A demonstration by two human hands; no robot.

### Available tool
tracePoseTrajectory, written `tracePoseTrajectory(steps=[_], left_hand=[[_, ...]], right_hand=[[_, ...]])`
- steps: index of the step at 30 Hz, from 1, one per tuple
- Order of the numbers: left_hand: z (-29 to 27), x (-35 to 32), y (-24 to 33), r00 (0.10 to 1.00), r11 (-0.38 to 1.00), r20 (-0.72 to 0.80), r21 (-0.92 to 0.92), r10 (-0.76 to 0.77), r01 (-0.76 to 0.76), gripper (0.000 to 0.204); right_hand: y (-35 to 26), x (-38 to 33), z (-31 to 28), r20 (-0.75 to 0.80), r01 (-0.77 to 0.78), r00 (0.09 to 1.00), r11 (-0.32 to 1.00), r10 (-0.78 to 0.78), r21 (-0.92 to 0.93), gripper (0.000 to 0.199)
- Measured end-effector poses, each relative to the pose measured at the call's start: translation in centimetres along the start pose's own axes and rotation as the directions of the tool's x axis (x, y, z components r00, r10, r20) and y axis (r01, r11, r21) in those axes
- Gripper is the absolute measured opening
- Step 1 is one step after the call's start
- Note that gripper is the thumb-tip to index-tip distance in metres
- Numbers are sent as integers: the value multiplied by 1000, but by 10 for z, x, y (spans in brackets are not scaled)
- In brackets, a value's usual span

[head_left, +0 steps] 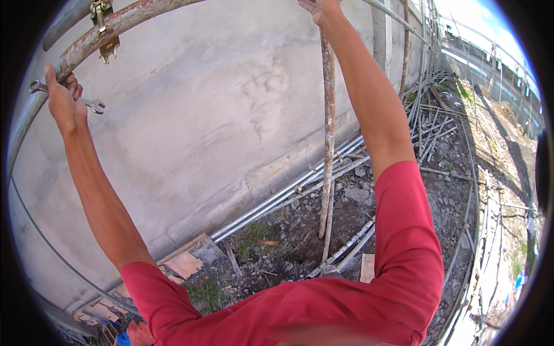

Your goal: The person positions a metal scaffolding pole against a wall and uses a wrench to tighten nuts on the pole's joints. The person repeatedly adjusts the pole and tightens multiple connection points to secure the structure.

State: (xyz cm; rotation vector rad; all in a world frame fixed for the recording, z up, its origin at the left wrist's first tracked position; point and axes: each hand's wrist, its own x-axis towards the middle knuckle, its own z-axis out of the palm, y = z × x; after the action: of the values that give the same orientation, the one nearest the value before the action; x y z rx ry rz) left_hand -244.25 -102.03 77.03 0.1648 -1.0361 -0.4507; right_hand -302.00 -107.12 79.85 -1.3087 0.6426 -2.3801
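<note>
At the upper left, my left hand [64, 98] is closed on a combination wrench [95, 106], whose ends stick out on both sides of it. My thumb and fingers also rest against a rusty scaffold pipe [135, 18] that bows across the top left. Farther up that pipe sits a metal scaffold clamp [104, 26], with another pipe [66, 24] behind it. My right hand [321, 8] is raised to the top edge, above a rusty upright pole [328, 109]. The picture cuts off its fingers, so whatever they may touch is hidden.
A bare plastered wall [190, 115] runs along the work side. Long metal pipes [277, 199] lie at its foot, with more piled [430, 130] farther right. Rubble and weeds [251, 242] cover the ground, beside broken boards [183, 264]. Another pipe [57, 254] curves along the lower left.
</note>
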Motion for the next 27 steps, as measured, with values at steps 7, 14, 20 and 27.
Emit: tracePoseTrajectory(steps=[7,14,20,27], left_hand=[[-2,2,-2,1000,1000,-9,-7,2,-2,42],[-2,2,-2,1000,1000,7,11,22,-22,40],[-1,1,0,1000,999,3,34,28,-28,41],[-2,2,0,1000,999,2,35,-3,3,42]], right_hand=[[-11,1,8,-40,-152,987,979,158,135,60],[-23,3,9,-28,-162,987,984,161,-69,48],[-18,6,8,-62,-95,994,995,94,-13,39],[-4,14,14,-37,-24,999,992,19,-121,37]])
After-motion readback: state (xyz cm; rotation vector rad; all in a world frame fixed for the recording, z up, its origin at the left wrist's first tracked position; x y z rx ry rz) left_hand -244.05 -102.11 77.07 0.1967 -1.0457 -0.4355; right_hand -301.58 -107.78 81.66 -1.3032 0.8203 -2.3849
